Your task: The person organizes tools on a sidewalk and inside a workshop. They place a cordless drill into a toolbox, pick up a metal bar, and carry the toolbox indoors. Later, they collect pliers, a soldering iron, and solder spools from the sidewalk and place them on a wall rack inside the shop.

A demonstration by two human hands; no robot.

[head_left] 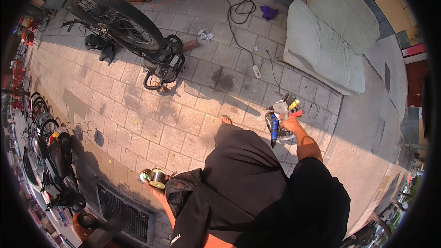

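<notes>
My left hand [154, 190] is closed around two spools at the lower left. One is a wire spool [159, 177] wound with dull olive strand; the other is a spool [146, 175] with a white and green end. Out to the right, my right hand [290, 123] is closed at the near side of a light grey tool caddy [280, 108], seemingly gripping it; my fingers are partly hidden. Packed in the caddy are a blue-handled tool [274, 128], a red handle [296, 114] and a yellow handle [294, 104].
An upturned bicycle wheel [117, 18] with black parts stands at the upper left. A power strip [257, 71] and its cable lie on the paving, near a covered sofa [317, 46]. Parked bikes [57, 156] line the left, beside a wire stand [86, 132].
</notes>
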